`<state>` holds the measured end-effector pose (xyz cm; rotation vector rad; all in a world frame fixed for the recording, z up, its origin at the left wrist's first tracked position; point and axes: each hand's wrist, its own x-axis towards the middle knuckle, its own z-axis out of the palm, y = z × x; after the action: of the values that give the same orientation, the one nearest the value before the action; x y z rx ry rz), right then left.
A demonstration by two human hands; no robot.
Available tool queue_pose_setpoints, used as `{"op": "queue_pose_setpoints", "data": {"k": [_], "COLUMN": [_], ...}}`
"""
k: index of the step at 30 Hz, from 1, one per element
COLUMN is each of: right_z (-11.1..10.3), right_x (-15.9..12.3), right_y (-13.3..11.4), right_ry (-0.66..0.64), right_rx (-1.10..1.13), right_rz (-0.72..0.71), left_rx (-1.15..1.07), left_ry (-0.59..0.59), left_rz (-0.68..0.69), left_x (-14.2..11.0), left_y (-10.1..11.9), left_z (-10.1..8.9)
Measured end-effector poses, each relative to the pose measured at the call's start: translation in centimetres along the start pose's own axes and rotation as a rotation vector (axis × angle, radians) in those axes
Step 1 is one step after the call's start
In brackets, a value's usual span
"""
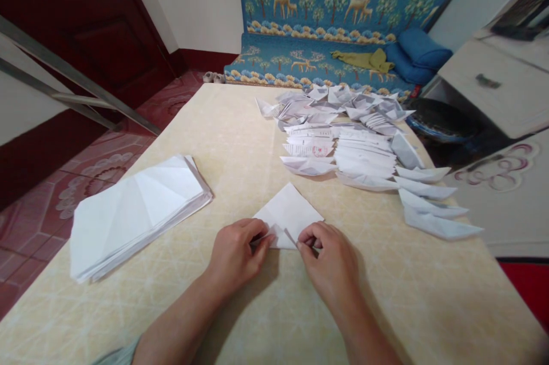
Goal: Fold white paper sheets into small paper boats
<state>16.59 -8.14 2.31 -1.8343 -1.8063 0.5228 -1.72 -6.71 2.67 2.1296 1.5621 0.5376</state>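
Observation:
A partly folded sheet of white paper (292, 208) lies on the table in front of me, its pointed corner facing away. My left hand (240, 248) pinches the near left part of it, lifting a small flap between thumb and fingers. At the near right edge, my right hand (328, 253) pinches the same paper with thumb and forefinger. A crease or raised fold shows between the two hands. The fingertips partly hide the paper's lower corners.
A stack of creased white sheets (137, 207) lies at the left. Several rows of folded paper boats (364, 153) cover the far right of the table (231, 130). Beyond stand a blue patterned sofa (317, 50) and, at right, a white cabinet (497, 84).

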Motion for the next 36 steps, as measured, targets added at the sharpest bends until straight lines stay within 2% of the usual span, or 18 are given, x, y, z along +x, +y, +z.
{"op": "queue_pose_setpoints", "data": {"k": [10,20,30,36], "right_z": [-0.03,-0.02,-0.27,0.15], "right_x": [0.16,-0.02,0.00,-0.42], "right_y": [-0.07,-0.06,-0.05,-0.18], "right_ry": [0.000,-0.010,-0.036,0.035], "right_rx": [0.000,-0.014,0.020,0.071], "right_rz": [-0.008,-0.010,-0.020,-0.046], "left_rx": [0.049,0.103,0.087,0.092], "left_ry": [0.024,-0.009,-0.003,-0.005], "left_rz": [-0.030,-0.044,-0.012,-0.011], "left_x": [0.20,0.39,0.46,0.54], "left_y": [0.09,0.42,0.34,0.33], "left_z": [0.55,0.51,0.54,0.46]}}
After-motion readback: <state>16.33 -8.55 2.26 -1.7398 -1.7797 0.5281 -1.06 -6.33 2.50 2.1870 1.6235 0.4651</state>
